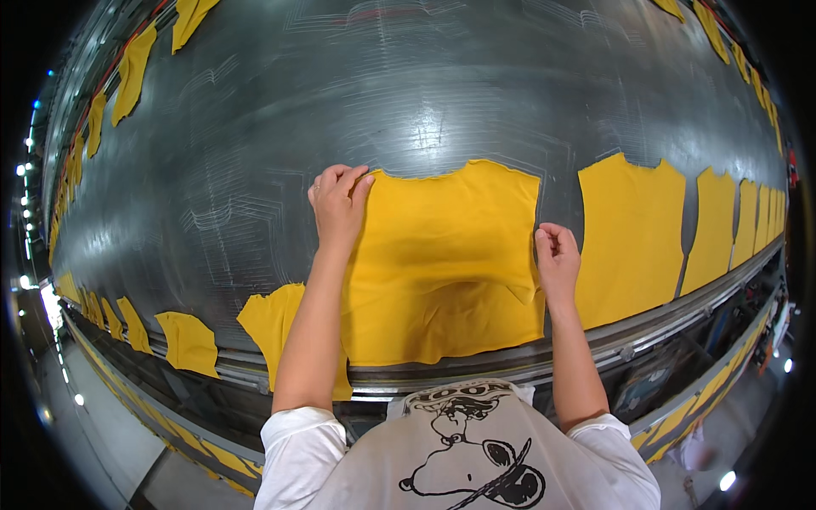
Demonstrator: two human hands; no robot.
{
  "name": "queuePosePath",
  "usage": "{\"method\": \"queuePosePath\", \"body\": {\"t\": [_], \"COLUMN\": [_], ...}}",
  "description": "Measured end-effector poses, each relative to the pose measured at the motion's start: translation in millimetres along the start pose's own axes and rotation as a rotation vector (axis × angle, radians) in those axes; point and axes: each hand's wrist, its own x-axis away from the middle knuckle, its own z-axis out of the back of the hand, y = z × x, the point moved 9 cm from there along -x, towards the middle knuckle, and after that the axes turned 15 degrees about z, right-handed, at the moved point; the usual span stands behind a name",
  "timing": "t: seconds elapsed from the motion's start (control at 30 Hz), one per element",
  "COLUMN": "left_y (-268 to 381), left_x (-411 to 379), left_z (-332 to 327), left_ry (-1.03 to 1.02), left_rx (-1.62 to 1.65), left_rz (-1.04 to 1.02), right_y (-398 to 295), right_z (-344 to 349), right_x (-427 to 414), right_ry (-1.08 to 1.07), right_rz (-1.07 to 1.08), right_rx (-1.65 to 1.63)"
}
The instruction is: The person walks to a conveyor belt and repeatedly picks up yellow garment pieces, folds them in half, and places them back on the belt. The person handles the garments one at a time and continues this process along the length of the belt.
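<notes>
A yellow cut fabric panel (446, 242), shaped like a shirt body with a curved neckline, lies on the dark table (255, 140) in front of me. Its lower half is rumpled, with a raised fold. My left hand (339, 201) pinches the panel's upper left shoulder corner between thumb and fingers. At the panel's right edge, partway down, is my right hand (558, 258), fingers curled; whether it grips the edge cannot be told. Under my left forearm lies another yellow piece (271, 319), partly hidden.
A row of flat yellow panels (631, 242) runs off to the right. Smaller yellow pieces (188, 341) lie along the near edge at left, others (134, 73) along the far edge. A metal rail (612, 350) borders the near side. A blurred person (693, 451) is at lower right.
</notes>
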Motion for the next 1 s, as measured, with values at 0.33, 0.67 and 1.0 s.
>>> {"method": "queuePosePath", "body": {"t": [0.33, 0.67, 1.0], "left_y": [1.6, 64.3, 75.3], "left_x": [-10.1, 40.6, 5.8], "left_z": [-5.1, -16.9, -47.2], "left_ry": [0.035, -0.097, -0.189], "left_rx": [-0.089, -0.080, -0.058], "left_rz": [0.037, -0.305, -0.259], "right_y": [14.2, -8.5, 21.1], "right_z": [2.1, -8.5, -22.6], "right_x": [10.6, -31.4, -78.1], "right_ry": [0.026, 0.018, -0.166], "right_rz": [-0.033, 0.140, -0.267], "right_rx": [-0.021, 0.111, 0.269]}}
